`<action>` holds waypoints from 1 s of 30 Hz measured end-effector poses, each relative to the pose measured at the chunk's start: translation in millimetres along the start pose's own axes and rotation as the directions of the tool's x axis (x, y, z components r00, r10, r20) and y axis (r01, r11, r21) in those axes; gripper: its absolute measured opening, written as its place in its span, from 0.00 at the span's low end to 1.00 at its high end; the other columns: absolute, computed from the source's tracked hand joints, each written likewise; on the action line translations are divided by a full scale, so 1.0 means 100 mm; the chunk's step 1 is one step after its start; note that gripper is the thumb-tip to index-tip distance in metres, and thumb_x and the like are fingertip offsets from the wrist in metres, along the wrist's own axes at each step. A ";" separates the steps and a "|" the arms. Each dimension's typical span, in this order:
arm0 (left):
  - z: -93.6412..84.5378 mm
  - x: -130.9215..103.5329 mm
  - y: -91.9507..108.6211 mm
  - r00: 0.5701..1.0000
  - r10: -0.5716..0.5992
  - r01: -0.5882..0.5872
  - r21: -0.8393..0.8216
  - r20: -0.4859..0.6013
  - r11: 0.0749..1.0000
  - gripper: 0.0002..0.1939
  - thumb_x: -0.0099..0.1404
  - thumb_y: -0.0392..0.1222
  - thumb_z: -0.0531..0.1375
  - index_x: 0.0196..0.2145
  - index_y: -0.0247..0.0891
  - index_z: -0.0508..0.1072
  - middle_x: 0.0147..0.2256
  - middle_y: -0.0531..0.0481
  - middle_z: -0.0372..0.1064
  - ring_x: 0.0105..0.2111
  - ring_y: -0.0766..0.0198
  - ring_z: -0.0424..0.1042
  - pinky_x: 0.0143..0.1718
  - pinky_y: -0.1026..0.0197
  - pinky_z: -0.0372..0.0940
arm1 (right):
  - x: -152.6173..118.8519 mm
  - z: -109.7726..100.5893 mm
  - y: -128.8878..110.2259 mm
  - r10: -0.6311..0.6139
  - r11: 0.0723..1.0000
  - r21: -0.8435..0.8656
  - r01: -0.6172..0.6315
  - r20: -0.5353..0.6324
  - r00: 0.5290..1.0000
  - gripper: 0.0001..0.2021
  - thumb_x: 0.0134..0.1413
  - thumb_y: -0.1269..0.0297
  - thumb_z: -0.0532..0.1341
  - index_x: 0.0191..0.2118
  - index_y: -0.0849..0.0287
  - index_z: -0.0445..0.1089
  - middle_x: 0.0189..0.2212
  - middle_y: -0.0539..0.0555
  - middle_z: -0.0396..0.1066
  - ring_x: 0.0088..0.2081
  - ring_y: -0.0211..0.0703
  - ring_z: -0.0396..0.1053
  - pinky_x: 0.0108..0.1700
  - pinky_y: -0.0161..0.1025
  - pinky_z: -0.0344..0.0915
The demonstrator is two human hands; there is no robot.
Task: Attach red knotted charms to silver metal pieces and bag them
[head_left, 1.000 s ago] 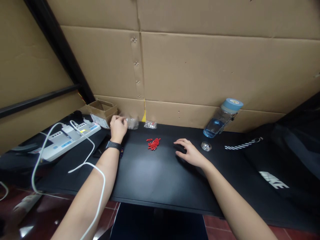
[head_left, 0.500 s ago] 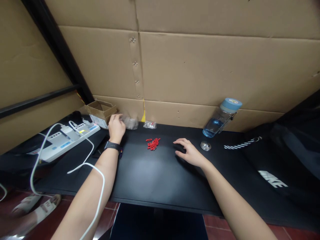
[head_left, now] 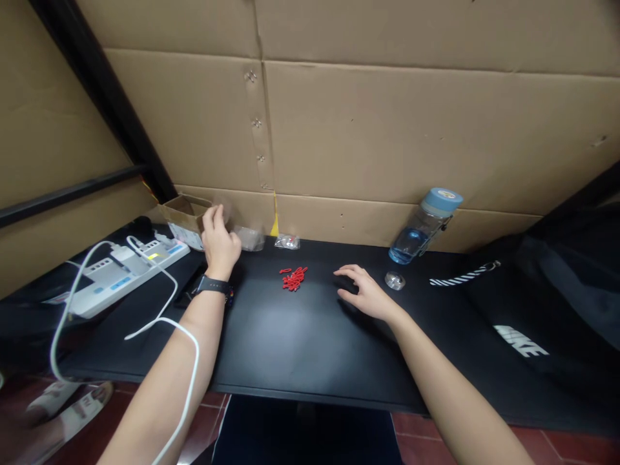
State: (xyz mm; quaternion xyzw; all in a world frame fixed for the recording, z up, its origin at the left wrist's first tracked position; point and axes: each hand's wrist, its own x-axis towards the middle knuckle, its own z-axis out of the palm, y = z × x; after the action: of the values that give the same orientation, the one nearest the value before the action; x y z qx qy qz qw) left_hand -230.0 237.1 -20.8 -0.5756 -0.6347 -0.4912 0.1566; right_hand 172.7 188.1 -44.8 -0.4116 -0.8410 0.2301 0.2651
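My left hand (head_left: 220, 242), with a dark watch on the wrist, is raised beside an open cardboard box (head_left: 181, 223) at the back left. Its fingers are closed on what looks like a clear plastic bag (head_left: 225, 210), blurred and partly hidden behind them. Another clear plastic bag (head_left: 249, 239) lies just right of this hand. My right hand (head_left: 363, 294) hovers low over the black table, fingers apart and holding nothing. Between the hands lies a small pile of red cord loops (head_left: 293, 279). A little bag with small parts (head_left: 287, 241) rests against the cardboard wall.
On the right stand a blue-lidded water bottle (head_left: 425, 226), a small round clear object (head_left: 394, 280) and a black bag (head_left: 484, 310) with a striped strap. A white power strip (head_left: 126, 278) sits left, its white cable (head_left: 194, 361) crossing my left forearm. Another person's sandalled feet (head_left: 77, 413) show below.
My left hand has lifted and shifted slightly left toward the cardboard box, carrying the clear bag. My right hand stays nearly still. The whole view has shifted a little.
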 end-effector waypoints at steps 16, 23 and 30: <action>0.42 -0.86 1.53 0.499 0.579 -0.500 -0.331 0.645 0.800 0.45 0.62 0.24 0.49 0.73 0.49 0.44 0.73 0.43 0.41 0.64 0.50 0.63 0.64 0.39 0.51 | -0.24 -0.93 0.86 0.226 0.909 -0.264 -0.324 -0.341 0.912 0.16 0.53 0.64 0.64 0.48 0.58 0.76 0.47 0.60 0.74 0.48 0.52 0.73 0.55 0.48 0.68; 0.35 -0.69 1.30 0.559 0.573 -0.291 -0.506 0.598 0.812 0.45 0.67 0.41 0.58 0.74 0.49 0.36 0.73 0.41 0.37 0.69 0.47 0.53 0.64 0.40 0.56 | -0.32 -0.96 0.84 0.321 0.903 -0.258 -0.343 -0.126 0.939 0.23 0.45 0.63 0.70 0.51 0.56 0.75 0.47 0.57 0.77 0.43 0.49 0.75 0.48 0.42 0.70; 0.23 -0.32 0.57 0.626 0.432 -0.298 -0.313 0.649 0.902 0.15 0.65 0.39 0.56 0.46 0.42 0.78 0.49 0.46 0.76 0.52 0.53 0.74 0.57 0.49 0.65 | -0.31 -0.95 0.82 0.382 0.894 -0.216 -0.392 -0.089 0.920 0.22 0.45 0.68 0.70 0.50 0.58 0.75 0.41 0.55 0.79 0.39 0.46 0.76 0.45 0.39 0.70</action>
State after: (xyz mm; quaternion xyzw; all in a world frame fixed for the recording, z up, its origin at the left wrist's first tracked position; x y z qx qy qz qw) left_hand -162.2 228.7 -31.1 -0.8469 -0.4690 -0.2451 -0.0524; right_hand 296.5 224.7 -30.8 -0.6035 -0.7572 0.1701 0.1832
